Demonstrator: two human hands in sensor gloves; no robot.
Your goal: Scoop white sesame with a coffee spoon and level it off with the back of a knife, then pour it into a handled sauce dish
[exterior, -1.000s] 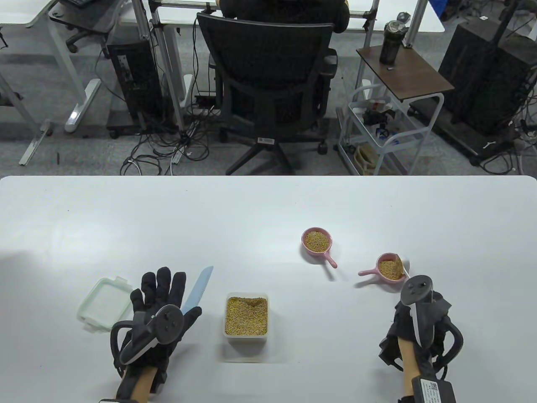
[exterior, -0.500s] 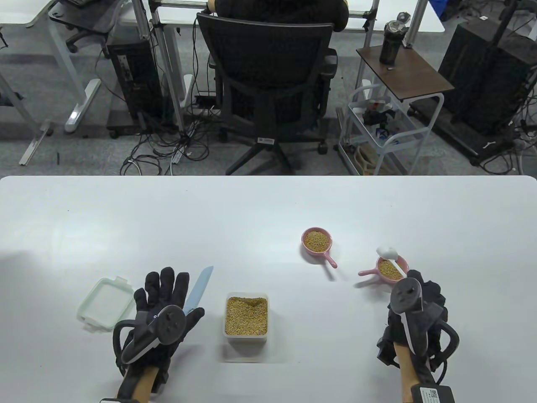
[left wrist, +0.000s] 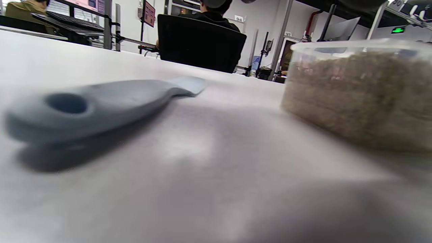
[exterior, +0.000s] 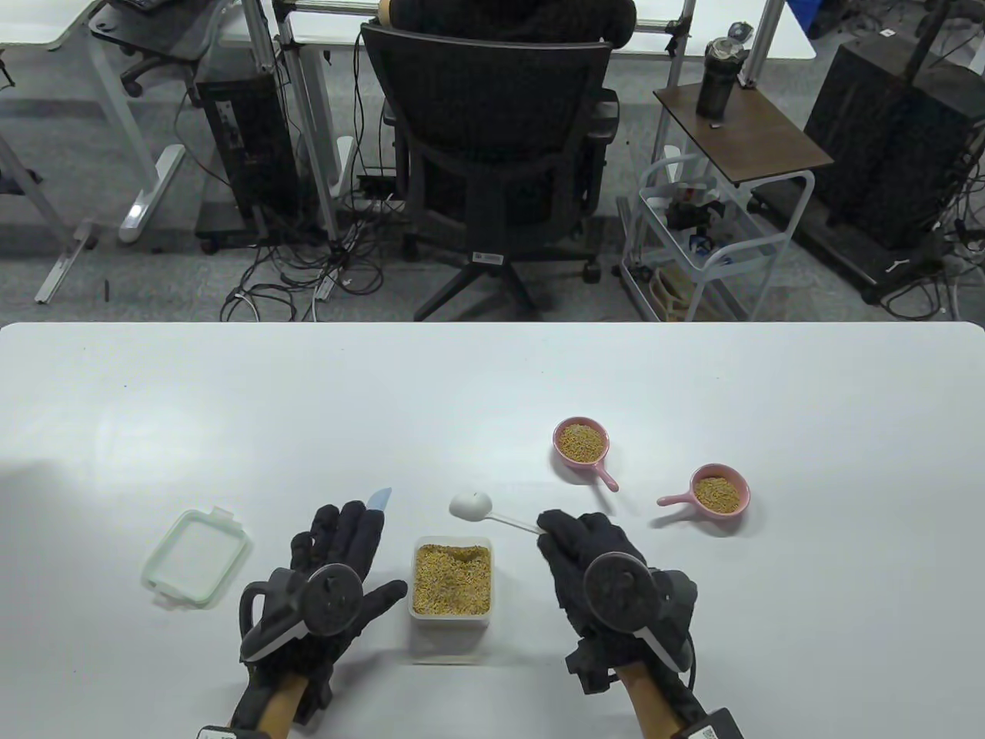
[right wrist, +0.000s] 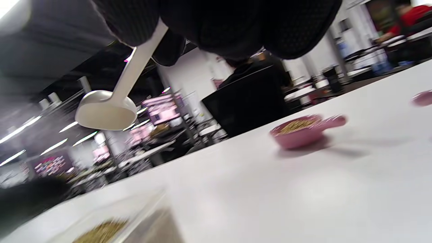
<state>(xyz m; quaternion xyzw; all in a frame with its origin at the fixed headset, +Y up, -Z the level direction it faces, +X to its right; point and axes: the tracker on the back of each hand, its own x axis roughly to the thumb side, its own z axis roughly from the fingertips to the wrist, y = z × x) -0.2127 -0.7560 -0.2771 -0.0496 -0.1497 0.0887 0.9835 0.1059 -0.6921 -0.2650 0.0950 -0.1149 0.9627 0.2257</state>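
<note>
A clear tub of sesame [exterior: 452, 579] stands at the table's front centre. My right hand [exterior: 586, 548] is just right of it and pinches the handle of the white coffee spoon [exterior: 471, 504]. The spoon's empty bowl hangs just behind the tub's far edge, also seen in the right wrist view [right wrist: 104, 113]. My left hand [exterior: 338, 550] lies flat, fingers straight, over the pale blue knife [exterior: 378, 498], of which only the tip shows. The left wrist view shows the knife [left wrist: 84, 108] lying on the table with no fingers round it. Two pink handled sauce dishes [exterior: 582, 441] [exterior: 720, 493] hold sesame.
The tub's lid [exterior: 196, 556] lies left of my left hand. An office chair [exterior: 492, 146] with a person seated and a small cart [exterior: 716, 223] stand beyond the table's far edge.
My right hand carried the spoon left from the right-hand sauce dish to just behind the tub. My left hand slid right and forward, covering most of the knife.
</note>
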